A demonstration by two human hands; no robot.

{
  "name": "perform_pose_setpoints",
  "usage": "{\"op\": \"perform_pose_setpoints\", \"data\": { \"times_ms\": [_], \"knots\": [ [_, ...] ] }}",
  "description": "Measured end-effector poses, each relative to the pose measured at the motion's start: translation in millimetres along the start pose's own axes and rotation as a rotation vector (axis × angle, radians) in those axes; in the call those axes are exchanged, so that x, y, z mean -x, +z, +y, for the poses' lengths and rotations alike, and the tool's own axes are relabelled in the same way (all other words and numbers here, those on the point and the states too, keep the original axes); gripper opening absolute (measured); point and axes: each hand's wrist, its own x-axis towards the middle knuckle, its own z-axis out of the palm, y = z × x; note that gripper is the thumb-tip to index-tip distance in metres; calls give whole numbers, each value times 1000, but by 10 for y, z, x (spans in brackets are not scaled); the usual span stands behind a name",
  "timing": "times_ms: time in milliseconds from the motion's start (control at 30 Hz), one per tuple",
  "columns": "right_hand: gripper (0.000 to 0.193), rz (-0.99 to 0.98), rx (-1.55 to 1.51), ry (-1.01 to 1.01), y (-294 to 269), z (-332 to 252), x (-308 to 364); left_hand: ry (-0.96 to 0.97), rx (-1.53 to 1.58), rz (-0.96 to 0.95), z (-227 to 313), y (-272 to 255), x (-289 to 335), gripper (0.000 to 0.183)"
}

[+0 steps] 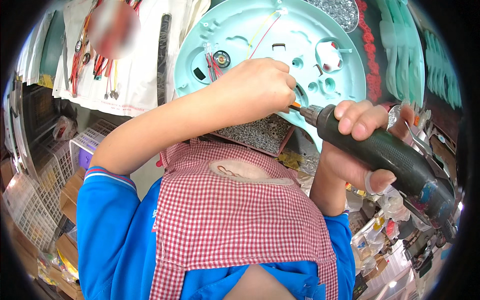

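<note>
A black power screwdriver [385, 155] lies across my right hand [357, 120], whose fingers wrap round its body. Its bit points left, with an orange piece near the tip, close to the fingers of my left hand [262, 85]. That hand is closed above a turquoise plastic shell [305, 30]; whatever its fingertips hold is hidden. Inside the shell sit a small round speaker [221, 59], red wires [214, 70], and a white part [330, 56] in a round recess. A thin yellow and red wire pair [263, 34] runs up to the shell's far edge.
A tray of small screws [257, 136] sits between the shell and my apron. Bundled wires [80, 62] lie on white sheeting [135, 85] at left. Far right are a bowl of clear pieces [340, 12], a red strip [370, 55] and stacked turquoise parts [402, 50].
</note>
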Motion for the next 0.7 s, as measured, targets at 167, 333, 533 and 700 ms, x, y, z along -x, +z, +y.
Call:
{"op": "perform_pose_setpoints", "data": {
  "times_ms": [167, 333, 533, 700],
  "knots": [
    [95, 97, -90, -21, -54, -101, 12, 9, 75, 71, 41, -9, -50, 15],
    [102, 165, 53, -18, -109, -69, 57, -197, 88, -131, 110, -14, -156, 12],
    [98, 240, 275, 133, -39, -58, 147, -189, -4, -190, 13, 183, -219, 8],
    [97, 198, 243, 162, -97, 20, 213, -183, 24, -177, 9, 187, -210, 7]
  ]
}}
